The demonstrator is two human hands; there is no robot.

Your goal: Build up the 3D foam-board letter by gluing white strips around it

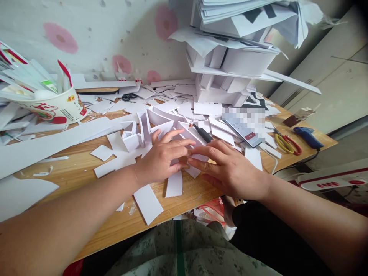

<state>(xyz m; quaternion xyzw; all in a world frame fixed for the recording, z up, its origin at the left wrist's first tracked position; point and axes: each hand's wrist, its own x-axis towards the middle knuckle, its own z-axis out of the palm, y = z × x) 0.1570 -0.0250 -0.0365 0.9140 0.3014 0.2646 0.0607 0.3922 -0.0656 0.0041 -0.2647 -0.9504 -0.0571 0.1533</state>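
My left hand [163,157] is over a small white foam-board model [145,128] with upright walls, its fingers spread and stretched to the right. From the right, my right hand [230,166] reaches in with its fingers apart, and its fingertips meet those of the left hand. Under and beside the fingertips lies a white angled piece [195,170], partly hidden by the hands. Just behind the right hand rests a black-handled tool [203,133]. White strips [148,205] lie on the wooden table [115,216] in front of the left hand.
A paper tub [64,111] full of tools stands at the left. Black-handled scissors [129,97] lie among scraps at the back. A stacked white model [212,90] rises behind. A phone [244,130], pliers [287,143] and a blue glue gun [309,138] are at the right.
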